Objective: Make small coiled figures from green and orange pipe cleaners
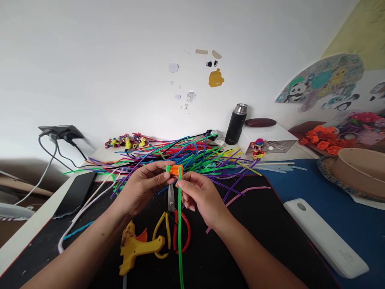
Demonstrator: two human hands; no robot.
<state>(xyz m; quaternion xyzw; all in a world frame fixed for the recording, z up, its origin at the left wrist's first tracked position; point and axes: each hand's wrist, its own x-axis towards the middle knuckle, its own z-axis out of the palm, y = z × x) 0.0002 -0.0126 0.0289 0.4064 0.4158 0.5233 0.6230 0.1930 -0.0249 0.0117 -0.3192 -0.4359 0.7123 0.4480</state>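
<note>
My left hand (pixel 147 182) pinches the left end of a small orange pipe-cleaner piece (pixel 175 170) that has green at both of its ends. From its right end a long green pipe cleaner (pixel 179 233) hangs down toward me. My right hand (pixel 201 194) grips this green strand between thumb and fingers, just below the orange part. Under my hands on the black mat lie scissors (pixel 171 200) with a red handle, and yellow-handled pliers or cutters (pixel 162 237) beside them. Left of these rests a yellow glue gun (pixel 135 247).
A heap of coloured pipe cleaners (pixel 186 156) spreads behind my hands. A phone (pixel 75 194) lies at left and a white oblong device (pixel 325 237) at right. Behind stand a black thermos (pixel 236 124) and a small figure (pixel 258 148). Finished figures (pixel 126 141) sit back left.
</note>
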